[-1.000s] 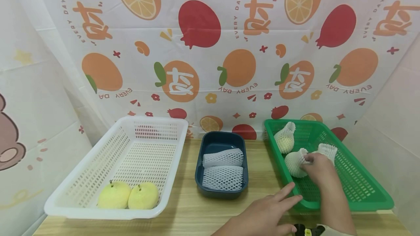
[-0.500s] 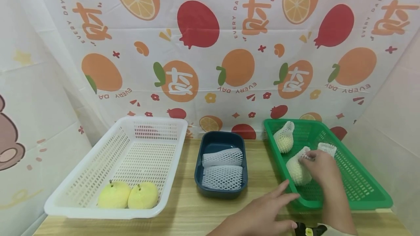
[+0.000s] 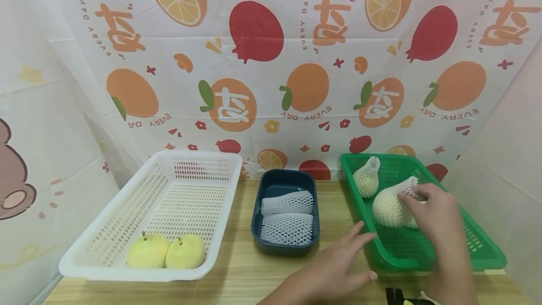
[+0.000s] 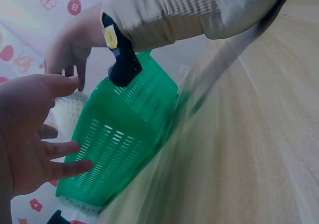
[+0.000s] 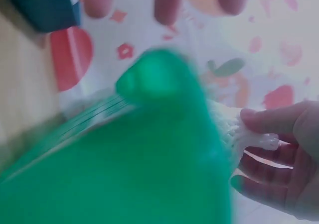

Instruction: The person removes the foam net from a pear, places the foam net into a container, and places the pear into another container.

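Note:
In the head view, my right hand (image 3: 438,211) pinches the gathered top of a white foam net around a pear (image 3: 387,208) inside the green basket (image 3: 391,263). The net leans toward that hand, and its loose end (image 5: 266,141) pokes out between thumb and fingers in the right wrist view. Behind it a second netted pear (image 3: 366,185) sits at the basket's back left. Another netted one (image 3: 410,223) is mostly hidden by the held pear and the right hand. My left hand (image 3: 334,265), fingers spread and holding nothing, hovers by the basket's front left corner.
A navy tray (image 3: 255,234) with two empty foam nets (image 3: 288,228) stands mid-table. At left, a white basket (image 3: 135,274) holds two bare yellow pears (image 3: 185,252). A fruit-print cloth (image 3: 271,84) hangs behind everything on the wooden table (image 3: 237,276).
The right hand has moved to the right, and the pear it grips by the net has shifted right and tilted with it. My left hand has drawn slightly back from the basket rim.

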`<action>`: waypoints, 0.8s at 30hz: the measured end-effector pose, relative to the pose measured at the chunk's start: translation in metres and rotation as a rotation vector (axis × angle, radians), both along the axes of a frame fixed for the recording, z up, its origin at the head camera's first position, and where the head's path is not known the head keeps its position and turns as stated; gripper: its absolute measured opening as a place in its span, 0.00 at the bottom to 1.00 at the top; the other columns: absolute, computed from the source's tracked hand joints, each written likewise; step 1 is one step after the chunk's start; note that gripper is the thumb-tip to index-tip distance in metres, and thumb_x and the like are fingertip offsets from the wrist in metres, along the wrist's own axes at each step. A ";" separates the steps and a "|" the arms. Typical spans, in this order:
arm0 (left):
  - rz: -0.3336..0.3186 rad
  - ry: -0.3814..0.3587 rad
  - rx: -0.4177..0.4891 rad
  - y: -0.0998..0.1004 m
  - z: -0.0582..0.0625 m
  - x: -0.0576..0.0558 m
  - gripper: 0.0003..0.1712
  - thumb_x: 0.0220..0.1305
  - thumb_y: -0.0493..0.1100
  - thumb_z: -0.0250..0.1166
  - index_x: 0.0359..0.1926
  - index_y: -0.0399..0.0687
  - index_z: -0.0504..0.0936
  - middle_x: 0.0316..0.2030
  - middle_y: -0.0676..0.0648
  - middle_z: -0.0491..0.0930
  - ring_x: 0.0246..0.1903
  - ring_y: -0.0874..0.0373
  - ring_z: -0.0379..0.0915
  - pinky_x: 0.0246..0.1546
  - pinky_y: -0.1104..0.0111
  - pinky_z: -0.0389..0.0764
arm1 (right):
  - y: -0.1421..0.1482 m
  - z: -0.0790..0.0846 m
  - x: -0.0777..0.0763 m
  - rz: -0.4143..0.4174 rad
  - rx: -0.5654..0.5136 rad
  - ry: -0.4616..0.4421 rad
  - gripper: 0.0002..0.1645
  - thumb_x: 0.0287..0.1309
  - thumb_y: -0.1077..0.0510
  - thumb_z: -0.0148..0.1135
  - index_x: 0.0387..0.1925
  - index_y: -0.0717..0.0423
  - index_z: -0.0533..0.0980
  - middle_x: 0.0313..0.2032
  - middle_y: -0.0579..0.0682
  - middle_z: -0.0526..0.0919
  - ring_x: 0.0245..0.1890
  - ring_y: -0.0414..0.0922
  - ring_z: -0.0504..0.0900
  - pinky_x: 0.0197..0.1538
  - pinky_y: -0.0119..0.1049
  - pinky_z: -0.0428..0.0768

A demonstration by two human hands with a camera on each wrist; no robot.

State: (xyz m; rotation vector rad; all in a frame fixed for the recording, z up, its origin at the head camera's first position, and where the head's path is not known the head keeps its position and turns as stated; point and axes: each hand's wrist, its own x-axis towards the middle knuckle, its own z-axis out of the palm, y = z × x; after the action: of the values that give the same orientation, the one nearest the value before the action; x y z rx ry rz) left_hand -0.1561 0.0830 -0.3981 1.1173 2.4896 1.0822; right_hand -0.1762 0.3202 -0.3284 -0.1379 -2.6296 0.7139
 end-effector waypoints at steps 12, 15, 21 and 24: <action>0.232 -0.025 0.309 -0.011 0.020 0.002 0.48 0.60 0.72 0.59 0.75 0.74 0.48 0.75 0.61 0.52 0.72 0.57 0.55 0.61 0.51 0.73 | -0.035 0.028 0.026 0.201 -0.088 0.109 0.13 0.57 0.46 0.71 0.35 0.51 0.86 0.43 0.48 0.85 0.42 0.33 0.76 0.34 0.25 0.80; 0.225 -0.032 0.342 -0.015 0.023 0.002 0.50 0.57 0.71 0.64 0.74 0.75 0.49 0.74 0.61 0.54 0.69 0.59 0.58 0.57 0.58 0.77 | -0.044 0.028 0.031 0.355 -0.093 0.110 0.05 0.55 0.52 0.73 0.34 0.46 0.85 0.41 0.45 0.85 0.39 0.30 0.77 0.34 0.26 0.82; 0.191 -0.050 0.364 -0.021 0.024 0.002 0.48 0.54 0.65 0.71 0.72 0.75 0.55 0.68 0.62 0.63 0.57 0.65 0.68 0.47 0.71 0.78 | -0.064 0.022 0.032 0.618 -0.147 0.023 0.06 0.53 0.54 0.74 0.33 0.41 0.84 0.39 0.41 0.83 0.36 0.37 0.80 0.35 0.31 0.84; 0.168 -0.131 0.368 -0.028 0.022 0.002 0.46 0.54 0.61 0.73 0.70 0.74 0.59 0.63 0.61 0.68 0.50 0.68 0.71 0.42 0.75 0.78 | -0.073 0.018 0.030 0.724 -0.162 -0.046 0.04 0.56 0.52 0.72 0.31 0.39 0.82 0.35 0.39 0.81 0.35 0.37 0.78 0.34 0.32 0.82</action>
State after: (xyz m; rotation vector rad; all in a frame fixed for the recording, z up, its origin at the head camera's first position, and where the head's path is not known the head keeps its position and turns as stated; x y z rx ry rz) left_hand -0.1538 0.0547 -0.3760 0.8936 2.3748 1.6563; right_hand -0.1458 0.2469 -0.3106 0.7962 -2.6416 1.1534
